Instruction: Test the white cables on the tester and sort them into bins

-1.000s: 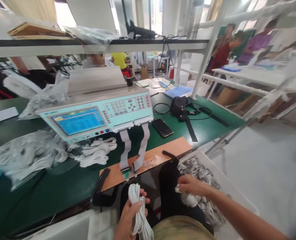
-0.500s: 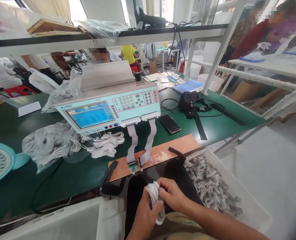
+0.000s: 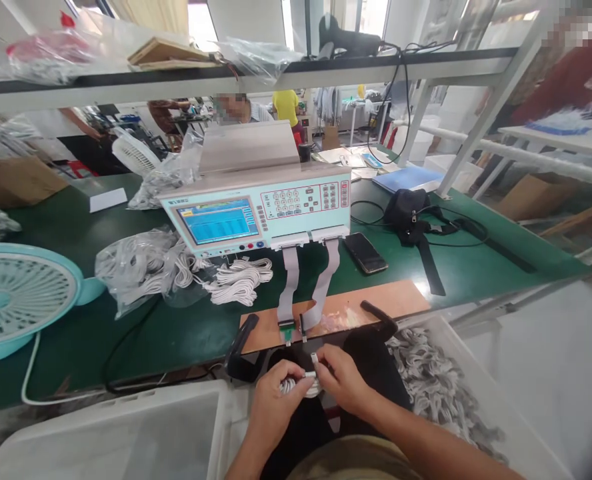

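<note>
Over my lap, my left hand is closed around a coiled white cable, with one plug end pinched by the thumb. My right hand pinches the cable's other white plug, which points up and away from me. Just beyond the hands, two flat grey ribbon cables hang from a tester with a lit blue screen. They end in small connectors, one on a green circuit board, at the edge of an orange-brown board.
At right, a white bin holds many coiled cables; another white bin stands at left. Black clamps grip the board's ends. On the green table are bundled cables, a phone, a black bag and a turquoise fan.
My view has swung left. The coil, earlier held upright between both hands, now lies lower in my left hand, and my right hand has drawn one plug out toward the connectors.
</note>
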Tool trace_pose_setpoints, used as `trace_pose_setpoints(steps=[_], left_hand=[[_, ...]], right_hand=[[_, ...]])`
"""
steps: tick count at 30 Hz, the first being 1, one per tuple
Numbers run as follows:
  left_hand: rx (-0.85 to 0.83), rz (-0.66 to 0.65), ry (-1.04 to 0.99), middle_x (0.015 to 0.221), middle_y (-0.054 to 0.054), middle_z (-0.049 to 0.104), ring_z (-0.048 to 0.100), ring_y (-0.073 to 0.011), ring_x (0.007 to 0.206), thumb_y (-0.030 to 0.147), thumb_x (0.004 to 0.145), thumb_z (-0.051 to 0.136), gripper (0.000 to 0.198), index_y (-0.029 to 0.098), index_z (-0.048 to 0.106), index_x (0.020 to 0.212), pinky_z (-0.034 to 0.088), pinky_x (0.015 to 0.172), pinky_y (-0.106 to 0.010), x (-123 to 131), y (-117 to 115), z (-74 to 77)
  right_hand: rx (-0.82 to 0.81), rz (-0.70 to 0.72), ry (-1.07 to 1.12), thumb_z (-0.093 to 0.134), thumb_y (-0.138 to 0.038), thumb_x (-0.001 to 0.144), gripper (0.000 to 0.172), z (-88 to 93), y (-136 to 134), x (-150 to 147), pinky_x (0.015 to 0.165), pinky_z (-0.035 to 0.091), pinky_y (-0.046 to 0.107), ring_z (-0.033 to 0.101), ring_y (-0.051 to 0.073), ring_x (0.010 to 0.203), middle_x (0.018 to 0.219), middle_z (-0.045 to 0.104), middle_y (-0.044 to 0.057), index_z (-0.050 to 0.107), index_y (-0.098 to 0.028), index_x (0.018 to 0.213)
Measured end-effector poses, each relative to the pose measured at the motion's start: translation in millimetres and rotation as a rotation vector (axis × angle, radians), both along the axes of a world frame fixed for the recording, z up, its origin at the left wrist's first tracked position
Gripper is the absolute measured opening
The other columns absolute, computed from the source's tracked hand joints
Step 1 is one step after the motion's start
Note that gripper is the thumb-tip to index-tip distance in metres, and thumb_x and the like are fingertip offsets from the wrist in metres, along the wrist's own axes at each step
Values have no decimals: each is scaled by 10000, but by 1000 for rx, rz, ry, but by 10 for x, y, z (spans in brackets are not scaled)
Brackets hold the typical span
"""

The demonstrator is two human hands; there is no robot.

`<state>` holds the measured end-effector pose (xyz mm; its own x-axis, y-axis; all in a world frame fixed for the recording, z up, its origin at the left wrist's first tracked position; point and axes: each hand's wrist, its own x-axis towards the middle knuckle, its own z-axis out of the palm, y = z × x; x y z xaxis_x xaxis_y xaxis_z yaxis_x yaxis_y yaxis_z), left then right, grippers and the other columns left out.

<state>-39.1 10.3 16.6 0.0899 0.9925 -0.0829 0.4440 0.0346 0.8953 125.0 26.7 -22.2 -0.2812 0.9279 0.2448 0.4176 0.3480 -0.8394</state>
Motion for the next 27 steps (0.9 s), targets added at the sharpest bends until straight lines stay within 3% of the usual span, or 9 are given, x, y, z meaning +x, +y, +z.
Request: trace_pose_setpoints(steps=[5, 10, 12, 14, 17, 22, 24, 27], left_hand=[[-204, 120, -227, 548, 30, 524, 384, -74, 428, 424, 715, 614, 311, 162, 549, 562, 294, 404, -193, -71, 95, -216], [-223, 224, -367, 595, 51, 526, 389, -60, 409, 403, 696, 641, 249, 175, 539, 693, 296, 363, -171, -50, 117, -350], [-184, 194, -340, 680, 32, 582, 472, -83, 475, 384, 712, 629, 232, 189, 582, 828, 368, 408, -183, -39, 130, -318], [-84, 103, -254, 804, -9, 638, 572, -129, 651, 348, 748, 602, 221, 196, 621, 907, 468, 581, -224, -48, 148, -239], [91, -94, -89, 956, -49, 658, 586, -187, 904, 282, 800, 548, 204, 220, 662, 958, 455, 836, -290, -97, 173, -70], [186, -391, 135, 954, -52, 636, 563, -182, 920, 178, 846, 423, 348, 287, 641, 1096, 439, 821, -292, -185, 184, 159], [142, -386, 132, 905, -46, 628, 565, -177, 875, 155, 823, 431, 361, 281, 649, 1081, 441, 791, -282, -203, 181, 183], [-6, -273, -9, 867, -34, 638, 569, -167, 805, 142, 750, 505, 335, 232, 659, 1033, 449, 771, -269, -220, 170, 124]], right_hand=[[-132, -76, 158, 450, -261, 866, 195, -1, 127, -126, 626, 377, 236, 499, 129, 647, 676, 554, -4, 549, -179, 719], [-237, -78, 229, 474, -280, 845, 189, -17, 165, -195, 608, 384, 231, 507, 133, 646, 680, 570, -1, 575, -176, 722], [-275, -88, 263, 475, -279, 838, 184, -37, 162, -210, 602, 383, 231, 502, 135, 646, 679, 567, 0, 577, -171, 728], [-316, -97, 311, 476, -284, 836, 182, -55, 156, -221, 606, 386, 233, 500, 137, 653, 686, 568, 1, 578, -169, 739], [-346, -93, 389, 487, -298, 832, 177, -71, 150, -233, 628, 392, 239, 500, 141, 672, 702, 569, 3, 580, -171, 751], [-366, -83, 432, 506, -310, 813, 184, -64, 152, -240, 622, 376, 240, 473, 135, 652, 674, 542, -7, 561, -168, 711], [-381, -77, 438, 508, -327, 812, 203, -49, 155, -241, 615, 371, 241, 461, 132, 644, 664, 530, -7, 553, -163, 701], [-401, -65, 458, 513, -359, 814, 227, -31, 162, -242, 607, 370, 240, 454, 130, 641, 666, 527, -5, 545, -160, 709]])
